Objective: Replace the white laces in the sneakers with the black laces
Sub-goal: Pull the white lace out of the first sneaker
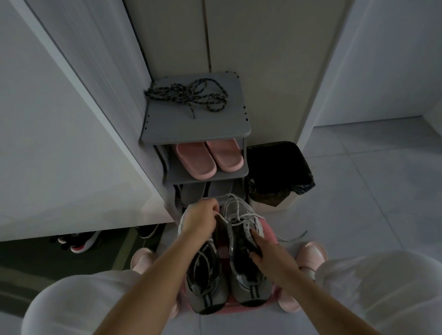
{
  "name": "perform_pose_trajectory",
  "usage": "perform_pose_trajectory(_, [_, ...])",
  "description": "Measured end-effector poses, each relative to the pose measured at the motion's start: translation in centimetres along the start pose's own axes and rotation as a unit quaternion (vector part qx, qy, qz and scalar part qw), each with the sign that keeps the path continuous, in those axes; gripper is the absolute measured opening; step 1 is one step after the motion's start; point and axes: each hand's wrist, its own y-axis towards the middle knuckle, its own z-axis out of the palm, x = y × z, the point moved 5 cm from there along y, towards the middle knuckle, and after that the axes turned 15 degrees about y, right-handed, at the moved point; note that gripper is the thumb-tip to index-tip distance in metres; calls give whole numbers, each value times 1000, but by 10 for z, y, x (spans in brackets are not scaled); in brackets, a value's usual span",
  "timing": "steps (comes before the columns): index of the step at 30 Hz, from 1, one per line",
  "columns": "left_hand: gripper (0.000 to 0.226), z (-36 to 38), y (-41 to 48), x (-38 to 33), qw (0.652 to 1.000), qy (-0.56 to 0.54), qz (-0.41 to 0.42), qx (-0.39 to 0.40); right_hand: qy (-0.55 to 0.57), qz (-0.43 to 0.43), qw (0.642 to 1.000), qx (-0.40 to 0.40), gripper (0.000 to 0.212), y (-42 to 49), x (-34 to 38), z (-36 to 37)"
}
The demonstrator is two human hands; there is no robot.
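Note:
Two grey sneakers stand side by side on a pink stool between my knees, the left sneaker and the right sneaker. The right one has loose white laces, one end trailing right onto the floor. My left hand pinches a strand of white lace near the toes. My right hand holds the right sneaker's side near the tongue. The black laces lie tangled on top of the grey shoe rack ahead.
Pink slippers sit on the rack's second shelf. A bin with a black liner stands right of the rack. A white cabinet is at left with dark shoes under it. Tiled floor spreads right.

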Motion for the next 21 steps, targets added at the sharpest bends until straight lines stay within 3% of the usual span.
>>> perform_pose_trajectory(3, [11, -21, 7, 26, 997, -18, -64, -35, 7, 2, 1000, -2, 60, 1, -1, 0])
perform_pose_trajectory(5, [13, -22, 9, 32, 997, -4, -72, -19, -1, -2, 1000, -1, 60, 1, 0, 1])
perform_pose_trajectory(10, [23, 11, -6, -12, 996, 0, 67, 62, 2, -9, 1000, 2, 61, 0, 0, 1])
perform_pose_trajectory(12, [19, 21, -10, -20, 994, 28, 81, 74, -5, -9, 1000, 3, 62, 0, 0, 1])
perform_pose_trajectory(17, [12, 22, -8, -11, 997, -32, 16, 63, -16, -17, 1000, 11, 63, -1, 2, -1])
perform_pose_trajectory(21, [12, 5, 2, 19, 991, -101, -85, 28, -12, -10, 1000, 9, 63, -2, 3, -2])
